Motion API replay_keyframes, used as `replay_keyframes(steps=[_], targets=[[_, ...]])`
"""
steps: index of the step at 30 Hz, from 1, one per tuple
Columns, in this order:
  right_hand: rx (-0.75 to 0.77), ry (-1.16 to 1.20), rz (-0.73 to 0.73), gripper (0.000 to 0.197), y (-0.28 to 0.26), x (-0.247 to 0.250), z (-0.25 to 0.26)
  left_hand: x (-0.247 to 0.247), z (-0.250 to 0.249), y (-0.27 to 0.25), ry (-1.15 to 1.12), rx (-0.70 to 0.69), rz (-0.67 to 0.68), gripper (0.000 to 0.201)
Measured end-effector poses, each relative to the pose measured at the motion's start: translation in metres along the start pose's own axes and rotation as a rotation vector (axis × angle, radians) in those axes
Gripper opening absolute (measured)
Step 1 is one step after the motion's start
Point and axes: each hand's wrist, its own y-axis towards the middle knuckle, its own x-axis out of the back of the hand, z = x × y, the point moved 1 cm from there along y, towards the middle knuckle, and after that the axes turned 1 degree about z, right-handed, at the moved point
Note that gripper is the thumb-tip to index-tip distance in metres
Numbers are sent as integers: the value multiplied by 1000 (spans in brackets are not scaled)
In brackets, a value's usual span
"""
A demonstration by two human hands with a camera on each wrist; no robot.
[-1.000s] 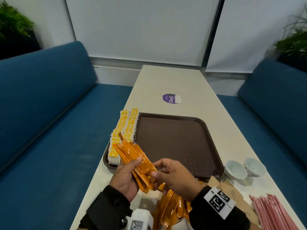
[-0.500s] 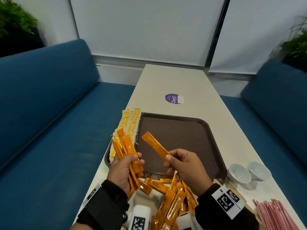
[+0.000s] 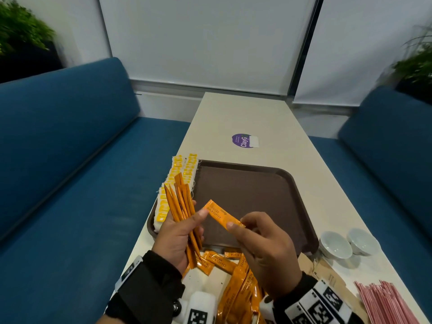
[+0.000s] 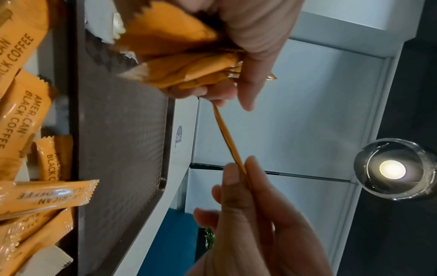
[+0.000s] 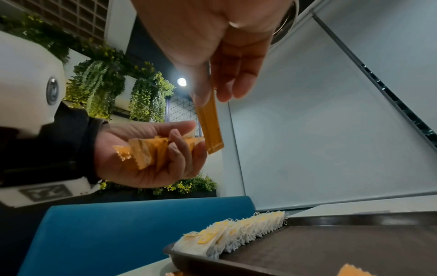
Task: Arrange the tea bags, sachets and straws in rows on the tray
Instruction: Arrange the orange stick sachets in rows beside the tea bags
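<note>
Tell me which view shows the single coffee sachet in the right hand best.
Head view: the single sachet lies flat to the camera with its print readable, pinched by the right hand and touched by the left hand's thumb. The left wrist view shows it edge-on, a thin strip. The right wrist view shows only its plain side.

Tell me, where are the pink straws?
In the head view, the straws lie on the table's near right corner, beside the two bowls.

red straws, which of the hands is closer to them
Right. The right hand is over the table's middle, with the red straws off to its right at the near corner. The left hand, holding a sachet bundle, is further away, by the tray's left edge.
</note>
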Motion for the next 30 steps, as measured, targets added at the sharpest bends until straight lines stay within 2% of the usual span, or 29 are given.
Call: replay_keyframes(steps=[5,10,12,13,14,16,17,18,21,26,30], targets=[[-12,100,-21,18,-6,-1,0,1,5,-1,-10,19,-65,24],[-6,197,60,15,-3,-3,-4,2,2,-1,-14,5,-87,17],[-61,254,73,19,0,-3,-4,4,0,0,-11,-6,-116,17],[-161,340,86,29,2,-3,-4,6,0,1,-16,-15,-129,17],[-328,486,120,43,6,-3,-2,7,-1,2,-24,-24,-141,17],[-745,880,232,62,16,-2,2,9,-2,5,-37,-43,-162,16],[-904,1017,282,60,21,-3,2,8,-2,7,-36,-52,-168,15],[-972,1062,334,49,26,-4,2,8,-3,9,-29,-59,-172,15],[-950,912,424,14,46,-9,-2,4,-7,16,3,-74,-175,14],[-936,618,244,19,84,-38,-60,8,-11,29,53,20,-124,13],[-976,411,325,7,109,-87,-133,15,-8,37,80,135,-49,24]])
